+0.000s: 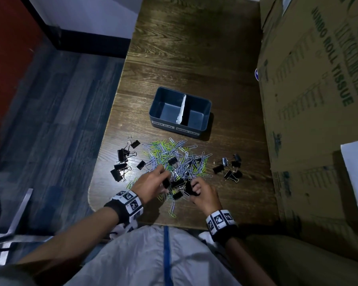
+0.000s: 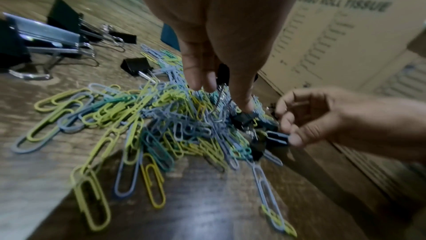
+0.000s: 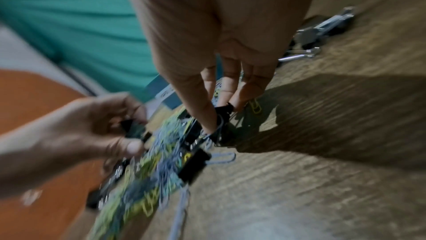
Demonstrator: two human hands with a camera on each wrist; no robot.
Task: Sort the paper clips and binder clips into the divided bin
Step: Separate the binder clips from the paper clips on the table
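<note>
At table [image 1: 194,48] centre: divided bin [image 1: 202,122], both compartments bare. Paper-clip heap [image 1: 174,155] lies at the bin's 6 o'clock; loose binder clips [image 1: 122,162] at the heap's 9 and 3 o'clock. Left hand [image 1: 153,182] pinches one black binder clip [image 1: 166,183]; right hand [image 1: 202,193] pinches another binder clip [image 1: 188,187] at the heap's 6 o'clock edge.

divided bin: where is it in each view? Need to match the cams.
Head: divided bin centre, beyond the clip pile.
Left wrist: only a dark blue sliver left of the left hand.
Right wrist: blurred labelled corner left of the right hand.
Shared landmark: the clip pile.
</note>
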